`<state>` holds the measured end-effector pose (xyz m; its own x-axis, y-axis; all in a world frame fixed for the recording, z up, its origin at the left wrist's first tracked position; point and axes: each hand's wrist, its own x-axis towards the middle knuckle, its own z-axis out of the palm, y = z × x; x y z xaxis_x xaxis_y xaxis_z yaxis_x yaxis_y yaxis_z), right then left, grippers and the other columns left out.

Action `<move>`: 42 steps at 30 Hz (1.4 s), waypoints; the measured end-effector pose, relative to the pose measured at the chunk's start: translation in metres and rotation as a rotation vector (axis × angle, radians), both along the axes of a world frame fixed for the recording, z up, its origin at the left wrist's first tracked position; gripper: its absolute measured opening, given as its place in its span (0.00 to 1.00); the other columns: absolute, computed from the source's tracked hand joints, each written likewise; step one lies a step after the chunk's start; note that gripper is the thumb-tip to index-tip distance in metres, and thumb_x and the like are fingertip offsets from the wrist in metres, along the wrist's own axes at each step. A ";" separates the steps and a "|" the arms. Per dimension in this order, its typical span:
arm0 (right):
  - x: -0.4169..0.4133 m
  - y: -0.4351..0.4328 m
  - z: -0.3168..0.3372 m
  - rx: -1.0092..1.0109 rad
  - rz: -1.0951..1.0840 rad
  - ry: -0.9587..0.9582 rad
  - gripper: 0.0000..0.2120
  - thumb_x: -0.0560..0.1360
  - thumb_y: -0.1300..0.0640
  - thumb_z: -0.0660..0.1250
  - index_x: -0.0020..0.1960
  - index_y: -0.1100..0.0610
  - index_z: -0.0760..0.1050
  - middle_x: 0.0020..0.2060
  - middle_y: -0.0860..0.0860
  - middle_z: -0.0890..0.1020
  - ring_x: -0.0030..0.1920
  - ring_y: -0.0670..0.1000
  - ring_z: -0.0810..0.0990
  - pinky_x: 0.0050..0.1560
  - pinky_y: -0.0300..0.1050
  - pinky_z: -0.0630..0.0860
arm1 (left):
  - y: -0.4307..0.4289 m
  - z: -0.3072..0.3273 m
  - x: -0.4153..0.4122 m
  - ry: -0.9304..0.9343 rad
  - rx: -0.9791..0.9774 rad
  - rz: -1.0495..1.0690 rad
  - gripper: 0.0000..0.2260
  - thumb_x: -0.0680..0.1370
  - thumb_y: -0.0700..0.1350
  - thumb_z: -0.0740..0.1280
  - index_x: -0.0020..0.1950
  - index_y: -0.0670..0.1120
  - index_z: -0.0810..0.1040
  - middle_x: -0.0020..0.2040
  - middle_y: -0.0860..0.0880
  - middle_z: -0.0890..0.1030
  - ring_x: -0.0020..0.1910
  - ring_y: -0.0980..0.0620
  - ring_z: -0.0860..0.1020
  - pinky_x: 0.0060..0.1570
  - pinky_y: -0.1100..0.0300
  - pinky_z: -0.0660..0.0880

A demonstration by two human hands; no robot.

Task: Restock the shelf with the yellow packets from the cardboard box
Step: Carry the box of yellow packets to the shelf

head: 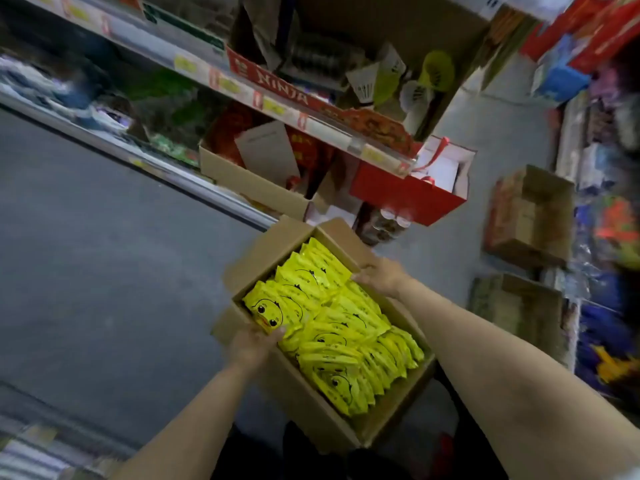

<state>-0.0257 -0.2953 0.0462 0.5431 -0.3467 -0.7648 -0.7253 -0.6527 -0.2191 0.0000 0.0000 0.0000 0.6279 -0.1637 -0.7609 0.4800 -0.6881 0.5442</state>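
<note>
Left hand (pixel 252 345) and right hand (pixel 380 276) curl fingers over opposite rims of the cardboard box (pixel 308 407) full of yellow packets (pixel 341 329).

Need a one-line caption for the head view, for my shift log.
Left hand and right hand grip opposite rims of the open cardboard box packed with yellow packets, beside the shelf.

Two hands (pixel 251 344), one cardboard box (pixel 308 407), dozens of yellow packets (pixel 332 327), two floor cartons (pixel 533 216).
</note>
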 end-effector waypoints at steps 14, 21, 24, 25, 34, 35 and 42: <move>-0.039 -0.039 -0.110 0.044 -0.219 0.019 0.31 0.79 0.37 0.61 0.77 0.51 0.64 0.72 0.56 0.72 0.71 0.59 0.71 0.69 0.50 0.67 | -0.022 -0.079 -0.049 0.400 0.016 0.312 0.25 0.76 0.56 0.69 0.68 0.47 0.70 0.61 0.42 0.78 0.56 0.43 0.78 0.57 0.46 0.76; -0.053 -0.043 -0.153 0.108 -0.313 -0.053 0.26 0.81 0.38 0.59 0.76 0.47 0.67 0.70 0.54 0.75 0.69 0.58 0.73 0.69 0.50 0.69 | -0.024 -0.097 -0.061 0.496 -0.031 0.452 0.25 0.80 0.53 0.64 0.75 0.58 0.58 0.64 0.48 0.75 0.54 0.45 0.77 0.40 0.51 0.79; -0.056 -0.046 -0.161 0.132 -0.308 -0.096 0.23 0.81 0.40 0.59 0.74 0.44 0.69 0.68 0.52 0.77 0.68 0.57 0.74 0.69 0.51 0.70 | -0.022 -0.116 -0.062 0.540 -0.026 0.506 0.26 0.78 0.58 0.65 0.74 0.59 0.61 0.65 0.45 0.76 0.59 0.40 0.77 0.53 0.39 0.77; -0.058 -0.047 -0.164 0.134 -0.304 -0.100 0.24 0.81 0.39 0.60 0.75 0.44 0.69 0.68 0.51 0.77 0.68 0.57 0.74 0.69 0.52 0.70 | -0.023 -0.122 -0.062 0.551 -0.028 0.537 0.26 0.78 0.58 0.65 0.74 0.57 0.63 0.65 0.44 0.77 0.60 0.39 0.77 0.55 0.37 0.76; -0.055 -0.054 -0.187 0.083 -0.238 -0.065 0.23 0.81 0.38 0.57 0.72 0.46 0.73 0.61 0.55 0.81 0.62 0.59 0.77 0.61 0.49 0.72 | -0.025 -0.137 -0.063 0.547 -0.077 0.628 0.21 0.78 0.56 0.67 0.68 0.51 0.70 0.56 0.44 0.80 0.51 0.43 0.79 0.53 0.37 0.78; -0.054 -0.055 -0.189 0.088 -0.229 -0.059 0.24 0.81 0.37 0.58 0.71 0.46 0.73 0.60 0.55 0.82 0.62 0.59 0.78 0.60 0.49 0.73 | -0.026 -0.139 -0.062 0.548 -0.064 0.619 0.23 0.77 0.57 0.67 0.69 0.50 0.70 0.57 0.43 0.80 0.52 0.42 0.79 0.52 0.37 0.78; -0.045 -0.056 -0.191 0.040 -0.122 -0.012 0.23 0.81 0.39 0.59 0.66 0.54 0.76 0.52 0.59 0.82 0.53 0.61 0.80 0.53 0.51 0.75 | -0.026 -0.143 -0.058 0.513 -0.053 0.578 0.18 0.80 0.52 0.64 0.67 0.45 0.70 0.53 0.41 0.81 0.46 0.43 0.80 0.38 0.48 0.79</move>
<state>-0.0707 -0.3509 -0.1451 0.5081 -0.3803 -0.7728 -0.7957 -0.5507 -0.2523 -0.0580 -0.0264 -0.1434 0.1958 0.0390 -0.9799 0.9559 -0.2308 0.1819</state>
